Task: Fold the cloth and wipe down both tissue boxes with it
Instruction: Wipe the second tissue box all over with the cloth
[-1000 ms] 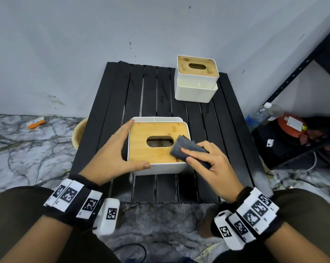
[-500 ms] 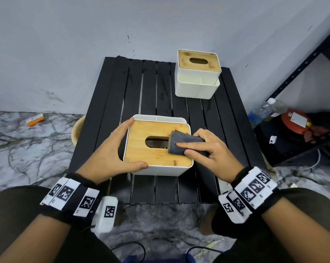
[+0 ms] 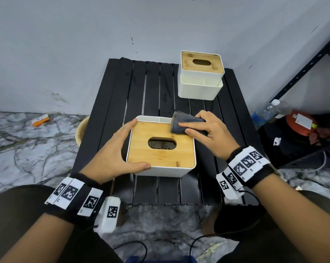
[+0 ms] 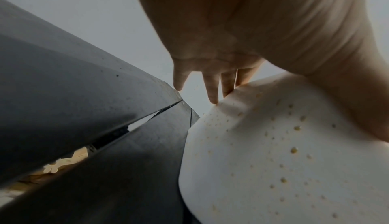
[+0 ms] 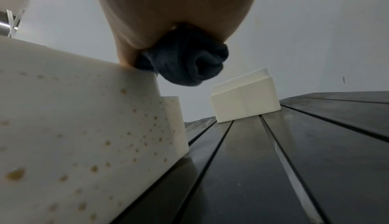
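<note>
From the head view, the near box [image 3: 161, 147] sits on the black slatted tabletop [image 3: 152, 88], bamboo lid up, and the left hand [image 3: 115, 154] braces it: straight fingers [image 3: 128, 126] lie along its left side, thumb along the front edge, nothing clutched. The right hand [image 3: 211, 133] pins the folded grey cloth [image 3: 181, 124] onto the lid's far right corner, fingers curled over it, one end of the cloth poking past the back rim. The far box [image 3: 200, 76] stands well apart at the back right of the tabletop, near the wall. Off to the right, a bottle [image 3: 264, 114] lies on the floor. Over to the left wrist view: the left hand [image 4: 231, 28] spreads over the near box's [image 4: 284, 152] white wall, which is dotted with yellowish specks, fingers [image 4: 212, 88] stretched out and touching its edge. Now the right wrist view: the right hand [image 5: 168, 11] clamps the cloth [image 5: 189, 63] bunched in its palm, the wad resting on the near box's [image 5: 84, 127] top corner, and the far box [image 5: 244, 97] stands beyond on the tabletop [image 5: 294, 161].
</note>
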